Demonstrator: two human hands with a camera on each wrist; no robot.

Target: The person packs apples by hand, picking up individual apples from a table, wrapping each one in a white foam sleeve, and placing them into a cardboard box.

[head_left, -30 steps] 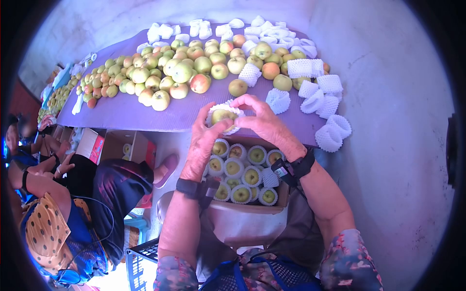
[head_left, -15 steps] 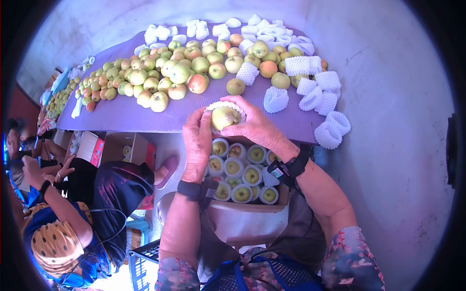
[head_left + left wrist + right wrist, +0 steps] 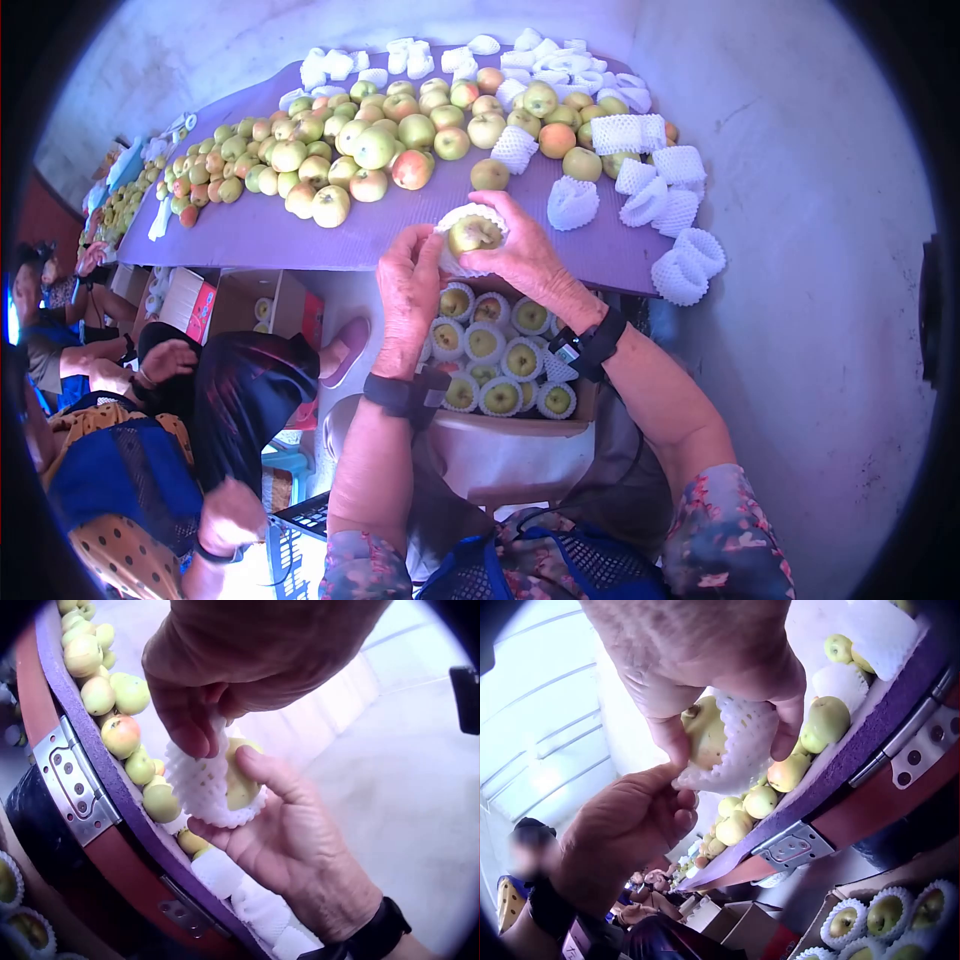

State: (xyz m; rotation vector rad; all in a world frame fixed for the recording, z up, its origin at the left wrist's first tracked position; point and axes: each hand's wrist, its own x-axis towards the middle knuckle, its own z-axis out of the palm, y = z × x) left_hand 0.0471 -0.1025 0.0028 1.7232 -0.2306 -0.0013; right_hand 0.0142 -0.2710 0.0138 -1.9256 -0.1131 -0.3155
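A yellow-green apple (image 3: 472,234) sits partly inside a white foam net (image 3: 461,266), held over the table's front edge. My right hand (image 3: 528,258) grips the netted apple, thumb on the fruit and fingers round the far side. My left hand (image 3: 410,290) pinches the net's rim at the left, as the left wrist view shows with the left hand (image 3: 255,652) above the net (image 3: 196,780). In the right wrist view the stem end of the apple (image 3: 706,733) is uncovered. Below the hands, a cardboard box (image 3: 540,426) holds netted apples (image 3: 483,343).
Loose apples (image 3: 373,146) lie heaped across the purple-topped table (image 3: 400,218). Empty foam nets (image 3: 572,203) lie at its right side and back. Another person's hand (image 3: 232,515) and knee show at the left, near a dark crate (image 3: 305,514) and open boxes (image 3: 236,303).
The apple has turned in the net and moved slightly right from where it was a second ago. My right hand has shifted its grip round it. The person at the left has moved their arms.
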